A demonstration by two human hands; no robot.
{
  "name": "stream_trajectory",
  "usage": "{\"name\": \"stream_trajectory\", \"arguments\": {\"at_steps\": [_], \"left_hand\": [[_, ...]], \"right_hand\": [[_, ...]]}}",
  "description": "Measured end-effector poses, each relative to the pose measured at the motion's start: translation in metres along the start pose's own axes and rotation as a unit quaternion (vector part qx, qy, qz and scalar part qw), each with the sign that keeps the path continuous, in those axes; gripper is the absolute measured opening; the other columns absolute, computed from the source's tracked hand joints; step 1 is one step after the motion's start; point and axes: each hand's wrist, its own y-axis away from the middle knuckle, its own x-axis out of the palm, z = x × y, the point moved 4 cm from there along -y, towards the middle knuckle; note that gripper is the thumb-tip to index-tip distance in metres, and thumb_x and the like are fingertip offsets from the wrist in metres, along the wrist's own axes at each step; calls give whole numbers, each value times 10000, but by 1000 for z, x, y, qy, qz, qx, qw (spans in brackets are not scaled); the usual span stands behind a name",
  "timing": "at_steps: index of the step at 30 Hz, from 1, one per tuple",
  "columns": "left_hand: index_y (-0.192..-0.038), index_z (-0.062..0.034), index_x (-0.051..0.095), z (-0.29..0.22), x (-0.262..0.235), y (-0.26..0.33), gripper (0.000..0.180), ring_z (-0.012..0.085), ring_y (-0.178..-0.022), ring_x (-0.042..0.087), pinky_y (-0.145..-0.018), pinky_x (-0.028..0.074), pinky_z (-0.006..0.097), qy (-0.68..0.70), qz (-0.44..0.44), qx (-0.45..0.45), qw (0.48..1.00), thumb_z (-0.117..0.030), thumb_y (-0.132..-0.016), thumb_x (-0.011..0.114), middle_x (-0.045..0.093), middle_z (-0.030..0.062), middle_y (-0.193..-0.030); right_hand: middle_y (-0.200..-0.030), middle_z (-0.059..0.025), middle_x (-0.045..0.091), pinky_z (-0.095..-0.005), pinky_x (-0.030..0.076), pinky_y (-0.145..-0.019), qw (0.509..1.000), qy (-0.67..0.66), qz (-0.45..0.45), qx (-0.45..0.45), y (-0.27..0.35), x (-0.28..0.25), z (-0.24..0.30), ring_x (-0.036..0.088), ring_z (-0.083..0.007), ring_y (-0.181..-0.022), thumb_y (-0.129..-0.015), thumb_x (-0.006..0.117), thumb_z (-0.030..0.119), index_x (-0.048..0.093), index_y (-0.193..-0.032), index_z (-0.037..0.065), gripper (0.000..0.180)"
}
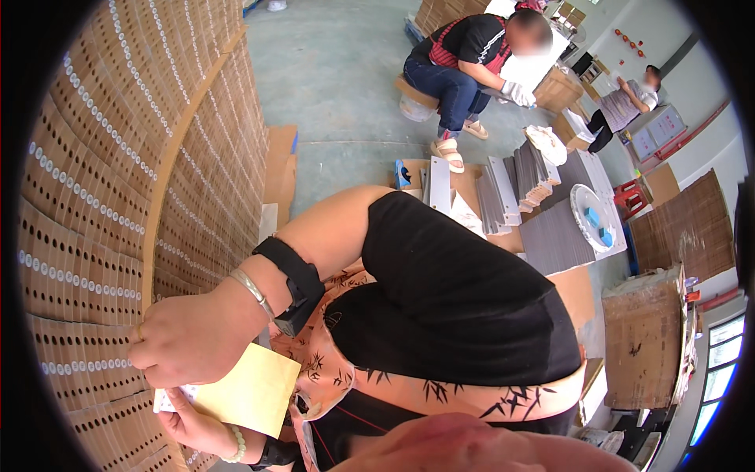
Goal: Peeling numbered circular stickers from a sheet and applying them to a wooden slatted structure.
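My left hand (pixel 195 429), with a pale bead bracelet at the wrist, grips a yellow paper sheet (pixel 255 385). A small white printed piece (pixel 167 400) shows by its fingers. Above it, my right hand (pixel 185 338) is closed with curled fingers against the front of a tall stack of brown cardboard pieces (pixel 86 275). Whatever its fingertips hold is hidden. It wears a silver bangle and a black wrist strap. Rows of round white stickers (pixel 59 267) and dark holes run across the stacked cardboard.
A seated person in white gloves (pixel 517 94) works at the back, and another stands farther right (pixel 629 102). Stacked grey panels (pixel 550 236) carry a white round lid (pixel 590 219) with blue pieces. A large carton (pixel 645 342) stands at right.
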Motion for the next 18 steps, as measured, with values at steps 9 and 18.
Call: {"name": "stream_trajectory", "arguments": {"at_steps": [9,18], "left_hand": [[-1075,58,601,-9,-9,7,214,140,-890,610,-785,499,296,29,-41,6,999,-104,-935,608,660,100,-1021],[-935,35,676,-34,11,39,97,64,-720,602,-648,484,221,31,-17,24,999,-39,-873,683,697,33,-824]], "right_hand": [[-776,-61,513,-350,458,-558,999,-21,-7,-38,-16,-6,1,555,-226,-720,-721,625,215,565,-698,68,160],[-810,-31,518,-226,404,-585,988,-79,-6,136,-87,-92,-60,475,-100,-641,-788,668,14,569,-821,27,104]]}}
